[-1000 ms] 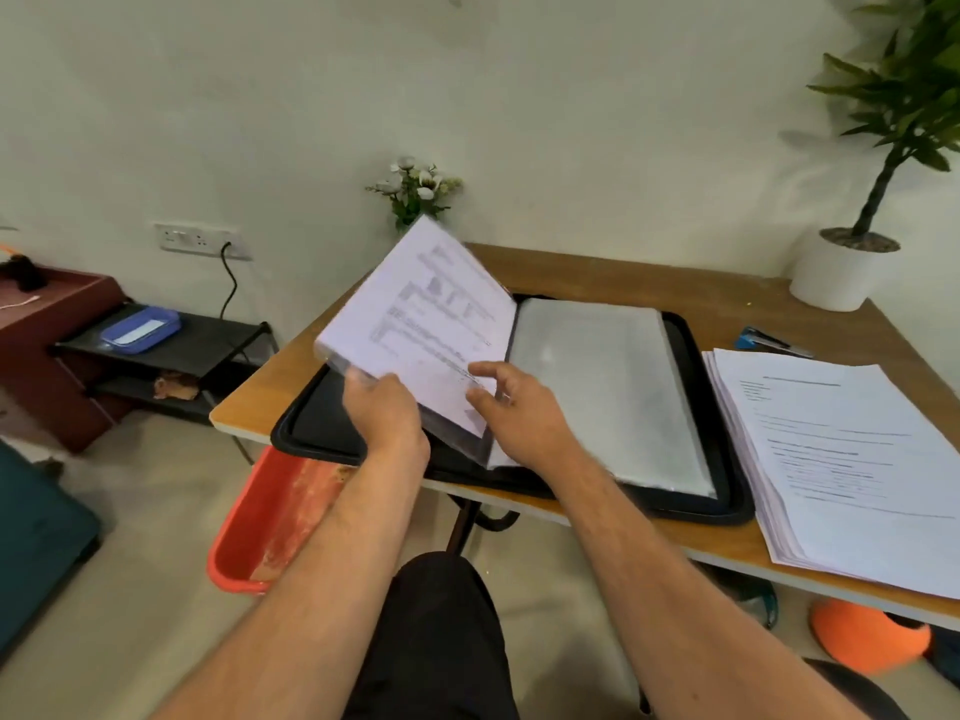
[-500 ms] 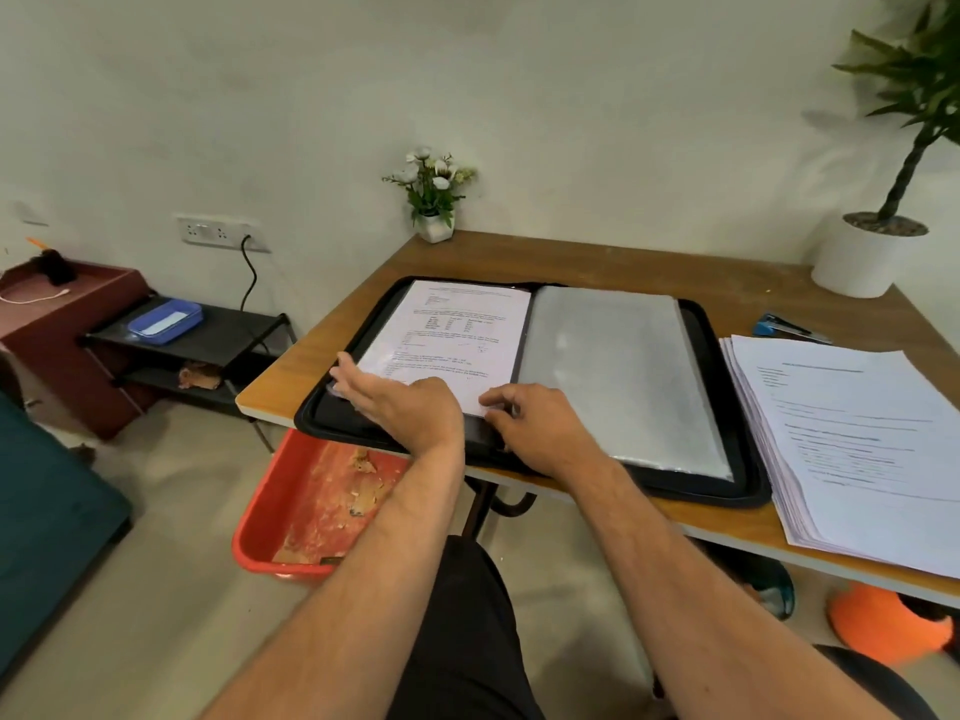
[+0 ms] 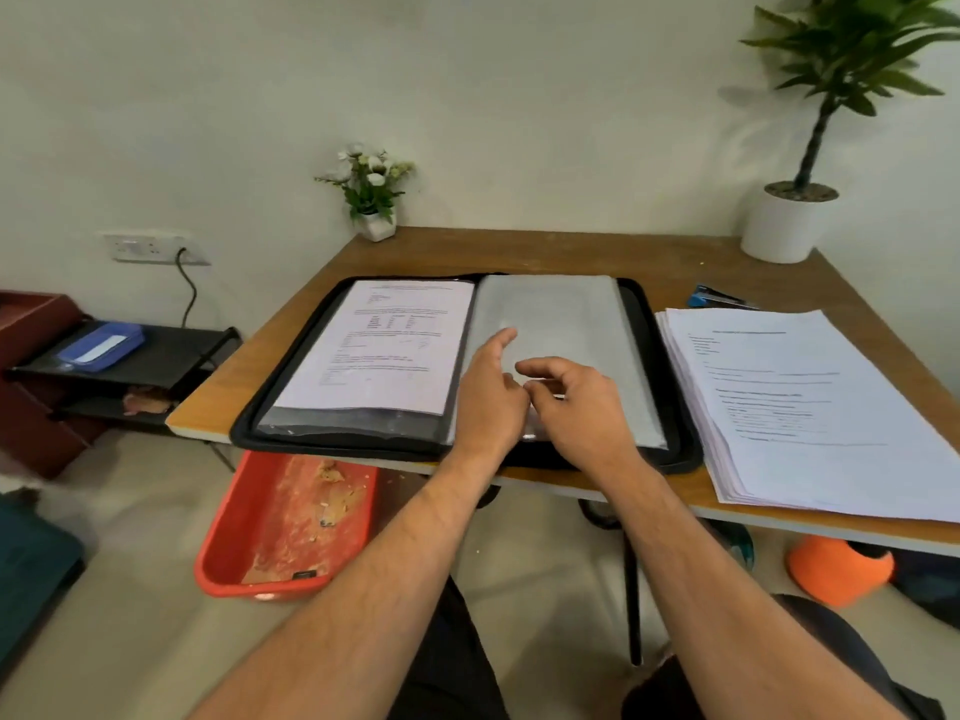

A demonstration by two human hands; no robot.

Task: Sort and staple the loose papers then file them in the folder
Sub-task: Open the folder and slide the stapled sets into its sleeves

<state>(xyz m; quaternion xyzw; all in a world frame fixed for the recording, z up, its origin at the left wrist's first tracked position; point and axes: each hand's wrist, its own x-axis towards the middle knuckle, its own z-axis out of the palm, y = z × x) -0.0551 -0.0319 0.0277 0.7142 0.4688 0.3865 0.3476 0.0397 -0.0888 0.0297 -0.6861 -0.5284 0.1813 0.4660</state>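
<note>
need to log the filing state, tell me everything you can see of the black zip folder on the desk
The black zip folder lies open and flat on the wooden desk, its near edge at the desk's front. Clear plastic sleeves fill it: the left one holds a printed sheet, the right looks empty. Both hands, the left hand and right hand, are over the right sleeve.
</note>
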